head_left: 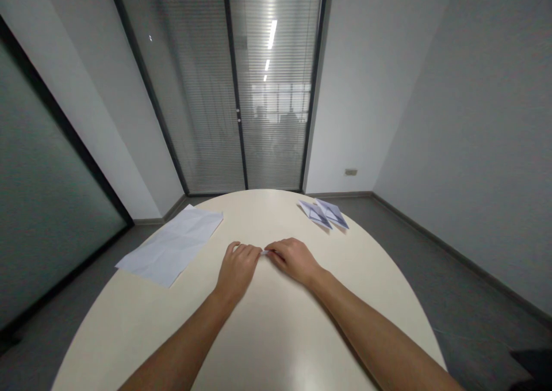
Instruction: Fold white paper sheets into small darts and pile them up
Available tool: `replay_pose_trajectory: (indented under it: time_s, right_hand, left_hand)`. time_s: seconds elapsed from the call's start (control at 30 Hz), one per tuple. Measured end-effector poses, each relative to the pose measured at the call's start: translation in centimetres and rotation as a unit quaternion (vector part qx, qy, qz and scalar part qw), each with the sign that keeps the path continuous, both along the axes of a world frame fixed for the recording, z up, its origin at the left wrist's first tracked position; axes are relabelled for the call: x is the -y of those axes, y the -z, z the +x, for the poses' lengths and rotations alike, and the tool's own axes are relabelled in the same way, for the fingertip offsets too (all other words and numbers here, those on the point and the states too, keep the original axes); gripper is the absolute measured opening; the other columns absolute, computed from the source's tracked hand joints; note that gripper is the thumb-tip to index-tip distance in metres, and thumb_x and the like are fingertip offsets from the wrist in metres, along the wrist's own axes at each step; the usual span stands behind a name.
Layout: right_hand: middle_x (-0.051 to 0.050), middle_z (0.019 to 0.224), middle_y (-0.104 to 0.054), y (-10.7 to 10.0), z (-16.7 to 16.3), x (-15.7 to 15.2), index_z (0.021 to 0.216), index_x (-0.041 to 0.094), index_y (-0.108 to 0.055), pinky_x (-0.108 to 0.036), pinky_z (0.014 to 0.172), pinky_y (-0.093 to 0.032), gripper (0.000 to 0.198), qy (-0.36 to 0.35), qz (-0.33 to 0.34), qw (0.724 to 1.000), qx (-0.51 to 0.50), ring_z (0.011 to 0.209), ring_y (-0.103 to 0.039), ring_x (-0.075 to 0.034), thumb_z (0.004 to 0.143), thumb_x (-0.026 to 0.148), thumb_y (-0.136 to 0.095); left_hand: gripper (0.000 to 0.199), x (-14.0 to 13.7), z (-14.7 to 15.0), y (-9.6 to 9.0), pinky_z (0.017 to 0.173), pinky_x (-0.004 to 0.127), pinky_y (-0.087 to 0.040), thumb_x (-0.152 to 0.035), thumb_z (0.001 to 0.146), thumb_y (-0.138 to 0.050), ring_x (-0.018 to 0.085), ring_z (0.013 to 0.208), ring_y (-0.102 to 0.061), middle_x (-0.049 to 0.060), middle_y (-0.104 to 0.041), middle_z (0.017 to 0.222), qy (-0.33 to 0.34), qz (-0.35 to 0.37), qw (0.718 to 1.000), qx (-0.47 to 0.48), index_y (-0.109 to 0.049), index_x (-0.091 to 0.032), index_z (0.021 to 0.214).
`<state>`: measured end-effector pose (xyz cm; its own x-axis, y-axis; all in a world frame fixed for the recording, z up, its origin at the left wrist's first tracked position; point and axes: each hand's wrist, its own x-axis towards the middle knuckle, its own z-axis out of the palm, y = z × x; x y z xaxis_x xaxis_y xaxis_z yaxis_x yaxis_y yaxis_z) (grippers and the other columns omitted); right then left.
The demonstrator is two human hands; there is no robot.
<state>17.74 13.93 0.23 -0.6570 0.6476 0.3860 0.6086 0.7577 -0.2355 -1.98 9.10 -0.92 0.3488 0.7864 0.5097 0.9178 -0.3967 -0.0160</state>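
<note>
Near the middle of the table, my left hand (238, 269) and my right hand (294, 259) meet over a small piece of folded white paper (264, 252). Only a narrow strip of that paper shows between the fingertips; the rest is hidden beneath the hands. The left fingers are closed down on its left end, with the index finger slightly bent up. On the other end, the right thumb and fingers pinch the paper. Both forearms reach in from the near edge.
Creased white sheets (181, 244) lie at the table's left edge. Two folded paper planes (323, 214) rest at the far right edge. The pale round table (267, 333) stands before a glass door (276, 144) with blinds. A wall socket (351, 172) is beyond it.
</note>
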Motion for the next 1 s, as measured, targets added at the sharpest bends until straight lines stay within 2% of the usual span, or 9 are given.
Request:
replay_pose_trajectory:
  time_s: [0.17,0.27,0.57,0.67,0.73,0.83,1.0]
  right_hand:
    - [-0.005,0.103,-0.076,-0.1,0.0,0.1,0.116,0.025,-0.068,-0.029,0.082,-0.045,0.027,0.001,-0.001,1.0,0.006,0.09,-0.069,-0.019,0.101,0.026,-0.047]
    - [-0.005,0.104,-0.076,-0.2,0.0,0.1,0.117,0.024,-0.068,-0.03,0.083,-0.044,0.028,-0.002,0.004,1.0,0.0,0.091,-0.069,-0.019,0.1,0.024,-0.046]
    - [-0.006,0.098,-0.075,-0.8,0.3,0.1,0.117,0.022,-0.068,-0.034,0.088,-0.036,0.027,-0.018,0.017,1.0,0.003,0.092,-0.066,-0.018,0.099,0.02,-0.048]
    - [-0.005,0.101,-0.073,-0.6,0.3,-0.1,0.122,0.023,-0.065,-0.035,0.091,-0.035,0.028,-0.002,0.013,1.0,-0.004,0.097,-0.064,-0.019,0.098,0.019,-0.05]
    - [-0.006,0.104,-0.072,-0.2,0.3,-0.2,0.127,0.023,-0.062,-0.035,0.093,-0.035,0.032,0.007,0.005,1.0,-0.01,0.099,-0.063,-0.019,0.097,0.018,-0.052]
    - [-0.007,0.112,-0.07,0.5,0.4,-0.5,0.131,0.021,-0.058,-0.036,0.094,-0.037,0.036,0.021,-0.008,0.999,-0.027,0.104,-0.061,-0.021,0.095,0.018,-0.054]
    - [-0.009,0.12,-0.067,1.5,0.6,-1.0,0.125,0.02,-0.063,-0.038,0.099,-0.039,0.033,0.022,-0.008,0.999,-0.044,0.113,-0.056,-0.023,0.093,0.018,-0.059]
  left_hand:
    - [0.019,0.1,0.0,-0.1,0.087,0.04,-0.041,-0.016,0.099,-0.047,0.022,0.088,-0.065,0.003,-0.072,0.09,-0.014,0.0,1.0,-0.016,-0.065,-0.021,0.1]
    - [0.02,0.1,0.1,-0.1,0.087,0.041,-0.041,-0.015,0.1,-0.045,0.023,0.088,-0.064,0.004,-0.07,0.091,-0.017,-0.002,1.0,-0.021,-0.065,-0.02,0.102]
    - [0.034,0.0,0.3,0.2,0.09,0.042,-0.044,-0.014,0.099,-0.04,0.024,0.093,-0.061,0.008,-0.069,0.098,0.005,-0.03,0.999,-0.023,-0.058,-0.016,0.128]
    - [0.04,-0.2,0.3,0.5,0.1,0.045,-0.042,-0.015,0.097,-0.044,0.025,0.107,-0.06,0.011,-0.068,0.114,0.021,-0.034,0.999,-0.005,-0.052,-0.015,0.136]
    - [0.046,-0.2,0.2,0.7,0.111,0.047,-0.036,-0.013,0.095,-0.046,0.025,0.121,-0.055,0.012,-0.063,0.131,0.041,-0.029,0.999,0.005,-0.049,-0.016,0.14]
    - [0.046,-0.3,0.1,1.0,0.118,0.049,-0.03,-0.008,0.093,-0.046,0.024,0.134,-0.048,0.01,-0.056,0.144,0.063,-0.034,0.997,0.005,-0.053,-0.019,0.137]
    - [0.037,-0.6,-0.2,1.8,0.117,0.049,-0.036,-0.005,0.092,-0.047,0.024,0.142,-0.042,0.009,-0.05,0.15,0.076,-0.054,0.996,0.007,-0.067,-0.021,0.119]
